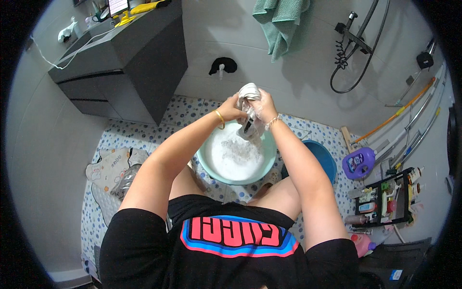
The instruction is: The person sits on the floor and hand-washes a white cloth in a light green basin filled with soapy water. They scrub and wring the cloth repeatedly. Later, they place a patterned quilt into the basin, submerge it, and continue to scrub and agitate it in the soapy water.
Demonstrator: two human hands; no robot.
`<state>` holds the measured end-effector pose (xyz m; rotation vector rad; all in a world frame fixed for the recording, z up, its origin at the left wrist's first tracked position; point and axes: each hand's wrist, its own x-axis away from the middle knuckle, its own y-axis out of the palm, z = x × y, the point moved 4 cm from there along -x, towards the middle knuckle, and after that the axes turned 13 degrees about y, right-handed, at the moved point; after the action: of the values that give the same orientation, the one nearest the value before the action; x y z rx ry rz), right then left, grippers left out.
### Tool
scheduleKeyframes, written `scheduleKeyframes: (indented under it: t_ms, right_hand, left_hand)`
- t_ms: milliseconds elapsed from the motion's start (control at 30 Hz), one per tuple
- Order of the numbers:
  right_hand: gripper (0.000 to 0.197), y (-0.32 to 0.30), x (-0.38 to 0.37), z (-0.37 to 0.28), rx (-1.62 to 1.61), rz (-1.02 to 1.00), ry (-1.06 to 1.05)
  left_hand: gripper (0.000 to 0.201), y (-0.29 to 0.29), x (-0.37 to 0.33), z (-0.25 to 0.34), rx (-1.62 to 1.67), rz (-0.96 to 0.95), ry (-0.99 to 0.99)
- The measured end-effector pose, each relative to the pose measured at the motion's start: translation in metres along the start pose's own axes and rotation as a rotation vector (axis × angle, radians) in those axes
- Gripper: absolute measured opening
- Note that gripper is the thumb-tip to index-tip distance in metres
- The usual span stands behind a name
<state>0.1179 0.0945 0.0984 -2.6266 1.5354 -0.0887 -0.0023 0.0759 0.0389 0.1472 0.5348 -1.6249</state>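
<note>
From where I stood in the tiled washroom, a patterned fabric piece [113, 169] lay on the floor at the far left, below a dark grey cabinet [154, 67]. Nearer the middle, a seated person leaned over a pale green basin [202, 159] filled with white suds [236, 156]. The left hand [233, 109] was curled in, its fingers closed around the left side of a bunched white cloth [249, 89]. The cloth sat between the two hands: its folded top rose above the fingers, while its lower part, with a dark patch, hung below them over the basin's far side. The right hand [263, 106], foamy at the palm, was closed on the cloth's right side. Further right stood a blue bucket [325, 159], partly behind the forearm, then a purple bottle [359, 164].
</note>
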Motion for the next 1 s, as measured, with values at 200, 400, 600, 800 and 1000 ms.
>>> scheduleKeyframes:
  t_ms: [200, 400, 600, 800, 1000]
  right_hand:
    - [0.020, -0.009, -0.022, -0.008, 0.224, 0.076, -0.273]
    - [0.026, -0.021, -0.029, 0.024, 0.071, 0.219, -0.080]
    - [0.028, -0.004, -0.002, 0.056, -0.277, 0.155, 0.026]
    - [0.031, -0.010, -0.009, 0.117, -0.320, 0.098, -0.067]
    - [0.027, 0.001, 0.022, 0.130, -0.115, 0.262, 0.230]
  left_hand:
    - [0.024, -0.012, -0.040, 0.026, -0.383, 0.198, 0.139]
    - [0.022, -0.018, -0.055, 0.068, -0.268, 0.253, 0.072]
    - [0.019, -0.003, -0.056, 0.088, -0.322, 0.286, 0.122]
    - [0.015, 0.004, -0.063, 0.113, -0.338, 0.387, 0.198]
    - [0.016, -0.005, -0.075, 0.132, -0.344, 0.379, 0.271]
